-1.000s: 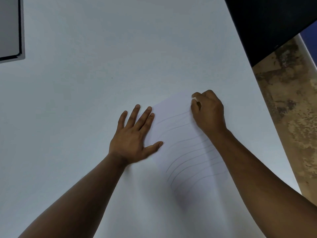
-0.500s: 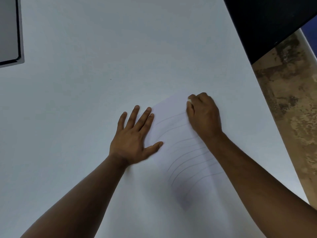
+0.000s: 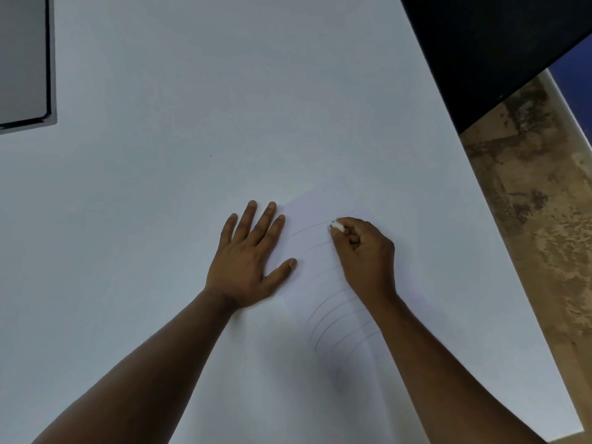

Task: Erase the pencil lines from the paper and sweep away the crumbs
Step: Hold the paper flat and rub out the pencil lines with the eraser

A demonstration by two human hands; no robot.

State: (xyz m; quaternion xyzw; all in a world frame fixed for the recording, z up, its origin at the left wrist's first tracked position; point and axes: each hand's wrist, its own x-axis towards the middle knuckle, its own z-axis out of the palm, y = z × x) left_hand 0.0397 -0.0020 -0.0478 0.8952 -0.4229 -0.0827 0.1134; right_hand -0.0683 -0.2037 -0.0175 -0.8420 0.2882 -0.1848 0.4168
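A white sheet of paper (image 3: 315, 277) lies on the white table (image 3: 224, 107), marked with several curved pencil lines (image 3: 333, 315). My left hand (image 3: 250, 261) lies flat with straight fingers on the paper's left edge and holds it down. My right hand (image 3: 365, 251) is curled and pinches a small white eraser (image 3: 337, 226) between thumb and fingertips. The eraser touches the right end of the topmost pencil line. My right forearm covers the right ends of the lower lines.
A grey, dark-edged flat object (image 3: 22, 62) lies at the table's far left corner. A black panel (image 3: 487, 43) stands at the upper right. Beyond the table's right edge is mottled brown floor (image 3: 528, 203).
My right hand with the eraser has slid left and toward me across the upper part of the paper. My left hand has stayed in place.
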